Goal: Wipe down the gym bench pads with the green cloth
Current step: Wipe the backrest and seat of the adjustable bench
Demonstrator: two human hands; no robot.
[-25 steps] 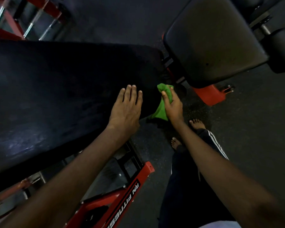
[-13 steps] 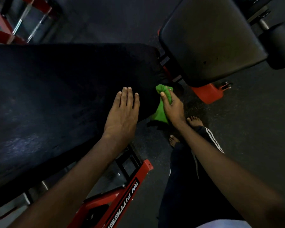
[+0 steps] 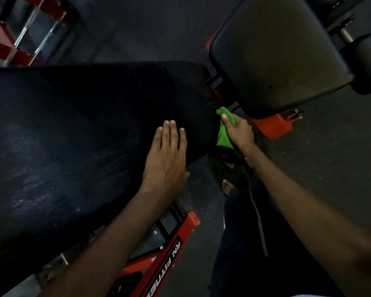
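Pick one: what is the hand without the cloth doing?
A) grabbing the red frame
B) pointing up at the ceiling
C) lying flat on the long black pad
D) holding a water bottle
C: the left hand lies flat with straight fingers on the long black pad, while the right hand grips the green cloth beside the pad's end.

White lettering "RN FITNE", cut off at the edge, black label [image 3: 169, 259], red bench frame [image 3: 190, 222]
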